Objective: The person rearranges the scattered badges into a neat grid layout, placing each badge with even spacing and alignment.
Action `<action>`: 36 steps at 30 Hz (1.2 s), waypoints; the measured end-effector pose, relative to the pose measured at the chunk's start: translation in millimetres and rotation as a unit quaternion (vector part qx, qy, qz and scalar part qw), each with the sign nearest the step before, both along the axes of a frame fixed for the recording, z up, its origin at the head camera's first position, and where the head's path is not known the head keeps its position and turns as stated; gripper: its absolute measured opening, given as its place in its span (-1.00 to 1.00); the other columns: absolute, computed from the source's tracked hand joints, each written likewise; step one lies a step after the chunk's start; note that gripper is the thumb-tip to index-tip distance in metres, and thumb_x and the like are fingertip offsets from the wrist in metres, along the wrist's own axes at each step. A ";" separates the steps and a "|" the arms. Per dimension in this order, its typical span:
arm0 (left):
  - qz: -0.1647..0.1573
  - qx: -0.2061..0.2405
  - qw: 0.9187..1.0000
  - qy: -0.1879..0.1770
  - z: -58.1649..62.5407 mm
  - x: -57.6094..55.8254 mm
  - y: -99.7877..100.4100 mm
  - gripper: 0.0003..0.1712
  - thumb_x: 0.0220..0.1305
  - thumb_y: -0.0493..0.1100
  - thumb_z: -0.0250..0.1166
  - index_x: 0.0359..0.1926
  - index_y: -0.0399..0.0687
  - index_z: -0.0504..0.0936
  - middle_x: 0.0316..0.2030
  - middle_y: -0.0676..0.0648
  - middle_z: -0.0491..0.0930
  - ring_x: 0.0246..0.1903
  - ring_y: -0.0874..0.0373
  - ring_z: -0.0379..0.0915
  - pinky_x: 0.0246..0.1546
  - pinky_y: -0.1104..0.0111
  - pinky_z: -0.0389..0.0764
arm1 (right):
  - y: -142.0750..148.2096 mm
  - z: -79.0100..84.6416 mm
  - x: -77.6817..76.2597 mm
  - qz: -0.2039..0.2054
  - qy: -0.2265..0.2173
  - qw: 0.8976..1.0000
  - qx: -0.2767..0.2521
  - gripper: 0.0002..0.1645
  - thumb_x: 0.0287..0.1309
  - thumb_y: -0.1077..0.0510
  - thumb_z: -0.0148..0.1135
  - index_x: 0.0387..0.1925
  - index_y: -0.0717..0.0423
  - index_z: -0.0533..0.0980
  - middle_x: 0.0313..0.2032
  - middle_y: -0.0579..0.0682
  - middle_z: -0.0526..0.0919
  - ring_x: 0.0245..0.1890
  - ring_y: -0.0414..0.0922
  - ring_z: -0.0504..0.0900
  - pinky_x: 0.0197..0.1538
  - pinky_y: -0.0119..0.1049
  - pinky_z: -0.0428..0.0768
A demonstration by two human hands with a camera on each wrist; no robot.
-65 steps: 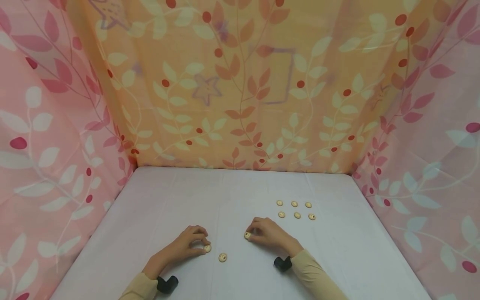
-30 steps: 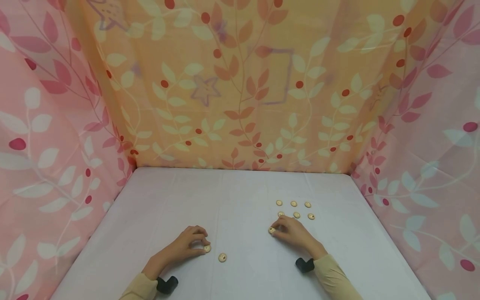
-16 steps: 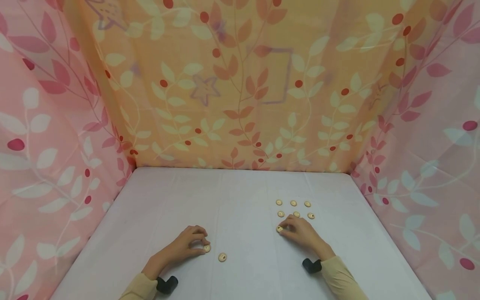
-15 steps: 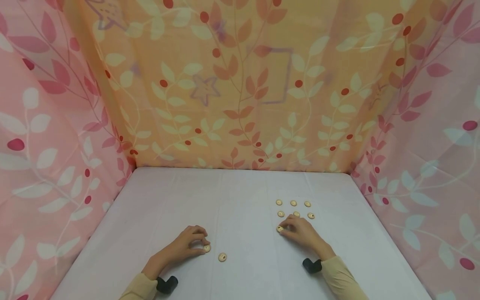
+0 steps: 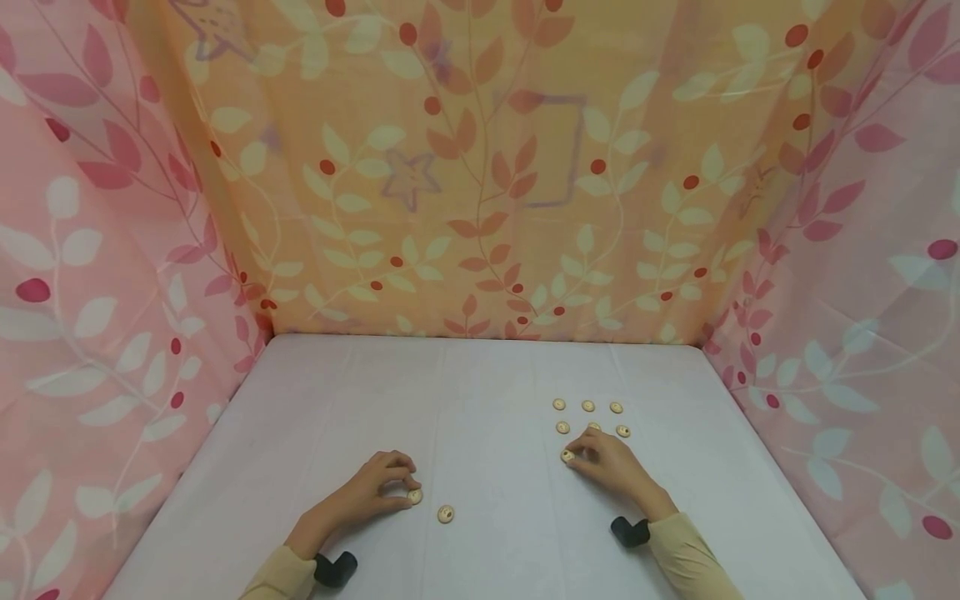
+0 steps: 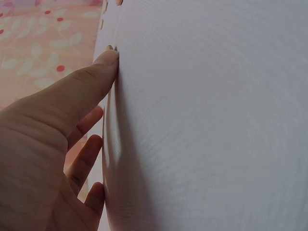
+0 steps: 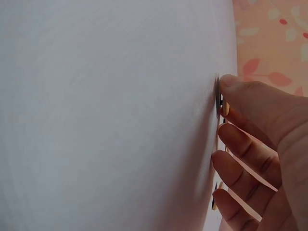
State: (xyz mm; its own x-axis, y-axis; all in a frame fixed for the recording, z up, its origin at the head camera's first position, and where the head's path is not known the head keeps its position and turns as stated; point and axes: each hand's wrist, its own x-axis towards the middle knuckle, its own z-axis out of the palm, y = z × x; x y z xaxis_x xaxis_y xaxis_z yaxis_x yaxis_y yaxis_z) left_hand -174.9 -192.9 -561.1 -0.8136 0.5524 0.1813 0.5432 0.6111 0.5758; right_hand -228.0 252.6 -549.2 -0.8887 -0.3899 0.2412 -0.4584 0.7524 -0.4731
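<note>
In the head view my left hand [image 5: 373, 487] pinches a small round pale-wood disc [image 5: 416, 497] between thumb and finger on the white tabletop. Just right of it another wooden disc with a dark mark [image 5: 446, 514] lies flat. My right hand [image 5: 609, 460] holds a similar disc [image 5: 567, 456] at its thumb and fingertips, close in front of a group of discs. The right wrist view shows the right thumb [image 7: 255, 98] against the tabletop, with its disc [image 7: 226, 106] edge-on beside it. In the left wrist view the left thumb [image 6: 79, 86] hides most of its disc.
Two rows of wooden discs lie beyond my right hand: the back row includes a disc [image 5: 588, 406], and the front row a disc [image 5: 623, 431] and one partly covered by the fingers. Leaf-patterned cloth [image 5: 480, 250] stands around the white tabletop [image 5: 375, 392].
My right hand has slid its disc rightward and slightly away from me, up to the front row of discs. My left hand and the loose disc have stayed put.
</note>
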 end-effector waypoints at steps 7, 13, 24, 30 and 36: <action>0.002 -0.004 1.000 -0.007 -0.1 -0.7 0.1 -0.84 0.10 0.06 0.32 -0.24 0.33 0.61 -0.02 0.16 0.41 0.03 0.15 0.25 0.05 0.06 0.33 | 2.0 0.6 -0.1 -0.005 -0.011 1.000 -0.001 -0.81 -0.04 -0.01 0.40 -0.31 -0.14 0.63 -0.41 -0.30 0.48 -0.46 -0.32 0.34 -0.40 -0.45 0.35; 0.008 0.002 1.000 -0.016 -0.6 -1.5 0.0 -0.84 0.07 0.06 0.33 -0.26 0.35 0.60 -0.01 0.17 0.41 0.05 0.14 0.24 0.08 0.00 0.30 | 1.7 1.7 0.8 -0.009 -0.015 1.000 -0.004 -0.78 -0.05 0.00 0.40 -0.29 -0.13 0.63 -0.40 -0.28 0.48 -0.46 -0.31 0.34 -0.41 -0.46 0.35; 0.005 0.006 1.000 -0.008 -0.2 -1.9 -0.6 -0.83 0.06 0.02 0.35 -0.26 0.33 0.60 -0.02 0.16 0.42 0.05 0.15 0.24 0.07 0.01 0.30 | -1.0 2.6 1.6 -0.015 0.001 1.000 0.015 -0.78 -0.07 0.00 0.42 -0.30 -0.14 0.63 -0.41 -0.30 0.49 -0.48 -0.32 0.34 -0.45 -0.47 0.32; 0.001 0.009 1.000 -0.004 -0.9 -1.8 -1.3 -0.82 0.06 0.01 0.36 -0.26 0.32 0.60 -0.02 0.16 0.42 0.03 0.16 0.25 0.06 0.03 0.31 | -6.3 2.7 2.9 -0.019 0.034 0.999 0.022 -0.73 -0.13 -0.02 0.45 -0.30 -0.13 0.63 -0.43 -0.28 0.51 -0.50 -0.30 0.37 -0.47 -0.48 0.31; 0.000 0.001 1.000 -0.007 -2.3 -2.5 -1.4 -0.82 0.08 0.07 0.33 -0.25 0.36 0.60 -0.02 0.16 0.41 0.03 0.17 0.25 0.07 0.05 0.32 | -13.5 2.5 1.6 -0.017 0.075 0.997 0.029 -0.67 -0.18 -0.02 0.48 -0.27 -0.10 0.63 -0.44 -0.25 0.52 -0.50 -0.34 0.37 -0.47 -0.48 0.32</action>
State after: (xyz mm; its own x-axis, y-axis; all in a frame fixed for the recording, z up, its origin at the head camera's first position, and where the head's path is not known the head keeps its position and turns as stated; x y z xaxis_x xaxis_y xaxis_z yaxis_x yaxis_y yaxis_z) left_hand -177.4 -194.3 -563.4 -0.8155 0.5526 0.1721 0.5361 0.6092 0.5843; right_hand -226.4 239.1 -546.7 -0.8574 -0.3763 0.3512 -0.4941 0.7929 -0.3566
